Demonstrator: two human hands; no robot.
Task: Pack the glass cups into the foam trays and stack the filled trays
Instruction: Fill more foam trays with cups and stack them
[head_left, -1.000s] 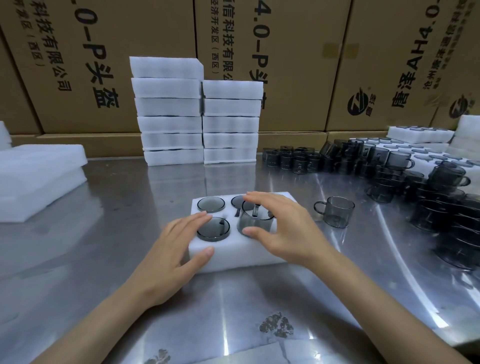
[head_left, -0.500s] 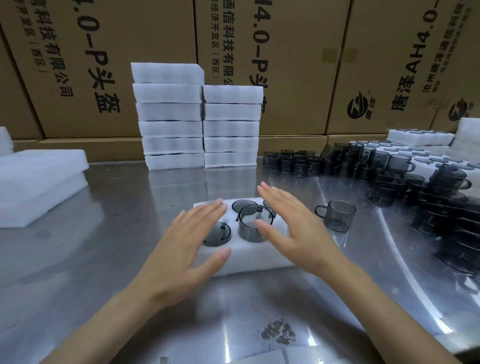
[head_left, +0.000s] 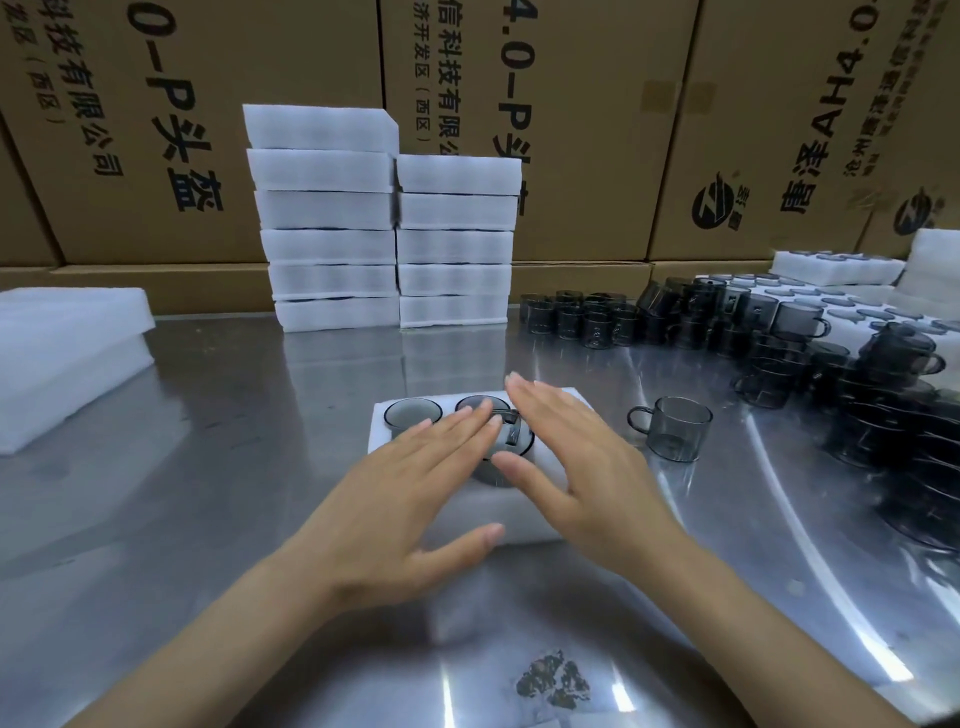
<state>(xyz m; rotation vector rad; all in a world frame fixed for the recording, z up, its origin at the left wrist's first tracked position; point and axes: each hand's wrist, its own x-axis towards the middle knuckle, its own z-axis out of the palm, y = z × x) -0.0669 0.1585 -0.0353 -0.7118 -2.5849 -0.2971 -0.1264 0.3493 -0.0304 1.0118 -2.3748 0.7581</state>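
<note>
Nearest the camera, two forearms reach onto the steel table (head_left: 218, 519), which carries a dark smudge close to its front edge. The left hand (head_left: 395, 499) and the right hand (head_left: 576, 462) are both flat, fingers straight and released, grasping nothing, palms down over one white foam tray (head_left: 519, 514) in the middle of the table. Whether the palms press on the tray or hover just above cannot be told. Three smoky glass cups show in the tray's pockets: two in the far row, the left one (head_left: 413, 413) and its neighbour (head_left: 480, 404), and one (head_left: 506, 452) between the hands, mostly covered by fingers. A single loose cup (head_left: 675, 428) stands upright just to the right of the tray, handle toward it. Further right and back, a crowd of loose cups (head_left: 810, 358), too many and too overlapped to count, spreads along the table's right side. At the left edge sits a pile of foam sheets (head_left: 62, 353). Behind the tray rise two stacks of trays: the left stack (head_left: 324, 218) has six, the right stack (head_left: 457, 241) five. Cardboard boxes (head_left: 571, 130) form the back wall.
</note>
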